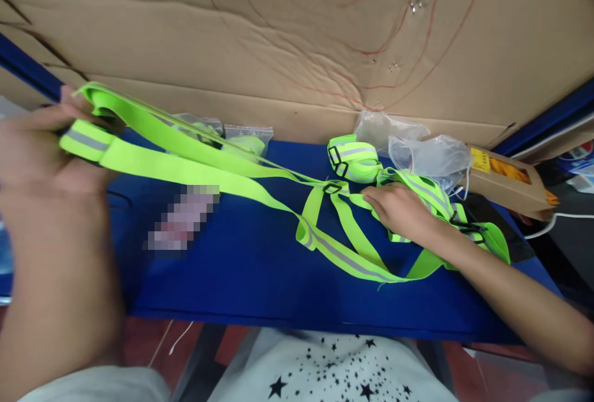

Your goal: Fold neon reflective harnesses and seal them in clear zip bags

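Neon-yellow reflective straps [204,173] with a grey stripe stretch across the blue table. My left hand [60,136], raised at the left, is closed around looped ends of the straps. At the right, my right hand [399,207] grips part of the same strapping near a black buckle [332,188]; its fingertips are partly hidden. Slack strap [357,266] hangs in a curve between the hands and rests on the table. More tangled strapping [431,195] lies beyond and under my right forearm. A rolled strap bundle [355,158] with black buckles sits behind it.
Two clear zip bags [250,142] holding yellow straps lean at the back, and crumpled clear bags [431,151] lie back right. A cardboard box [510,182] with orange contents stands at the right. Cardboard [278,49] walls the rear. A blurred pinkish object [185,219] lies on the table.
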A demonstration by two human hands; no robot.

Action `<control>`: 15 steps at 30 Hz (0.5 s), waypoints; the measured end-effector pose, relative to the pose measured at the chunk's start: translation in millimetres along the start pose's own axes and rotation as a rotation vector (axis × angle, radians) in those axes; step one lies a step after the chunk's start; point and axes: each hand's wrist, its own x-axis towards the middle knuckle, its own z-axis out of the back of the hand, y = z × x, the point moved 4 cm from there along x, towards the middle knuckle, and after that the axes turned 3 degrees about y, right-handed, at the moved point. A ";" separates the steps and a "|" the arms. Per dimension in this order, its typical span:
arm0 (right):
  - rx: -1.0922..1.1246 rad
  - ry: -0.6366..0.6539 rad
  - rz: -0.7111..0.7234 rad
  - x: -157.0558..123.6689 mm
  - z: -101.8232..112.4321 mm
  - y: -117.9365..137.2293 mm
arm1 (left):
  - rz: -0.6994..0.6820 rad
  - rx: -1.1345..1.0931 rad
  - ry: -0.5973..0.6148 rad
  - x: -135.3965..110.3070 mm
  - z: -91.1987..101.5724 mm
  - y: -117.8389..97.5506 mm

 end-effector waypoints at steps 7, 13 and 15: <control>0.401 -0.064 -0.023 -14.1 18.6 -29.1 | 0.149 -0.060 -0.115 -10.3 -3.5 1.2; 0.090 -0.193 0.106 -24.0 23.1 -17.4 | -0.017 0.059 -0.192 -37.9 -26.8 -18.8; -0.027 -0.151 0.177 -26.2 14.9 -8.4 | -0.075 0.111 -0.140 -48.1 -38.5 -23.1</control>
